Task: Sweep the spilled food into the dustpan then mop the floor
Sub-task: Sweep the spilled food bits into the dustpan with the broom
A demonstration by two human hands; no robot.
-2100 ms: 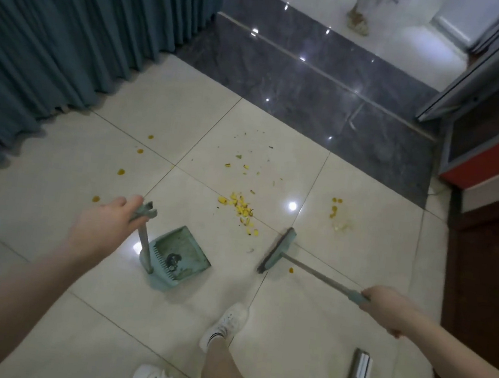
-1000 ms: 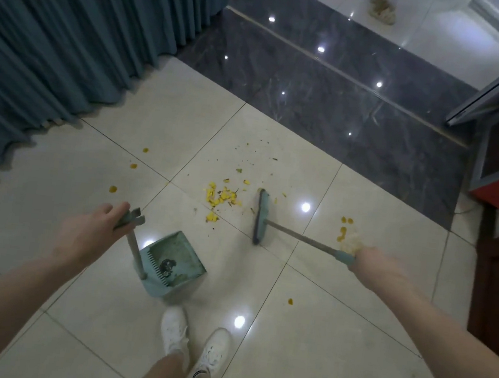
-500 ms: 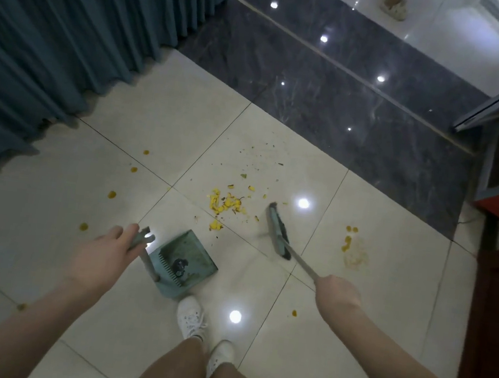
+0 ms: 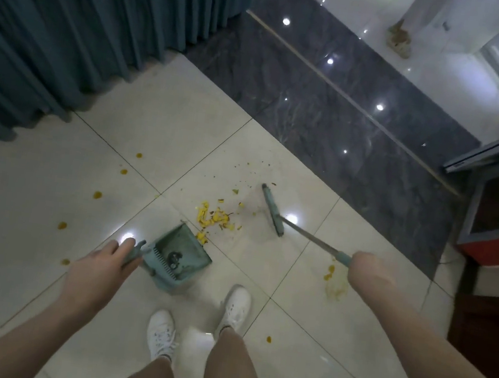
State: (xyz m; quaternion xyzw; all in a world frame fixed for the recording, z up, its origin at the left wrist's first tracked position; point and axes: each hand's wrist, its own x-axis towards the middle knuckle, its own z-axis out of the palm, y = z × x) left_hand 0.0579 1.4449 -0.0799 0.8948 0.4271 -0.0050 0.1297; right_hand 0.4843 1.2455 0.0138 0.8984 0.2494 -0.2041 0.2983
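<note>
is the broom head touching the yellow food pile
No, the broom head lies to the right of the yellow food pile, with bare tile between them.

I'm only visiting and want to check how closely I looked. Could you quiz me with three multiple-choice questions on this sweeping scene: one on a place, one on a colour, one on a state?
1. Where does the main yellow pile lie?
A. Inside the dustpan
B. On the tile between the dustpan's mouth and the broom head
C. Against the curtain

2. What colour is the dustpan?
A. Red
B. White
C. Teal

3. What is the right hand doing?
A. Gripping the broom handle
B. Hanging empty
C. Pressing the floor

Answers: 1 B, the pile sits on the tile just beyond the dustpan's mouth; 2 C, its tray is teal; 3 A, the handle's end runs into the closed fist.
</note>
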